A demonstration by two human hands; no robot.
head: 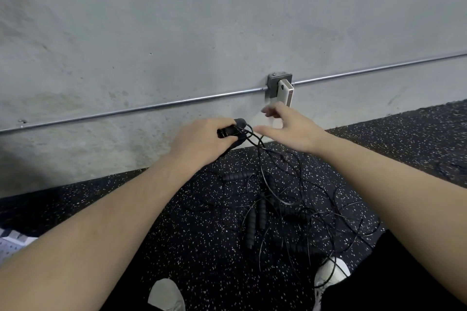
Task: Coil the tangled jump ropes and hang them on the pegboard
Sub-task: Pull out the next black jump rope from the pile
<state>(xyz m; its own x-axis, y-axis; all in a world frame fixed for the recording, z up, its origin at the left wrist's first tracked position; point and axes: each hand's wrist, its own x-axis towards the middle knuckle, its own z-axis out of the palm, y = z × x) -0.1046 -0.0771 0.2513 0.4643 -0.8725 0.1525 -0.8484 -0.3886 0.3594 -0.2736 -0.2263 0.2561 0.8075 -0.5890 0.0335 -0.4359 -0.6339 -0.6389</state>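
Observation:
My left hand (199, 140) is closed around black jump rope handles (233, 129), with thin black cord looping out of them to the right. My right hand (290, 127) hovers just right of those loops, fingers spread and blurred, holding nothing. On the floor below lies a tangle of black jump ropes (285, 209), with several ribbed foam handles (252, 225) and thin cords crossing each other. Cord runs from my left hand down into that pile. A white pegboard corner (10, 247) shows at the left edge.
A grey concrete wall (177, 33) rises straight ahead, with a metal conduit (151, 107) and an outlet box holding a white plug-in device (284, 91). The floor is black speckled rubber (202, 235). My two light shoes (166, 294) stand at the bottom, one under loose cord.

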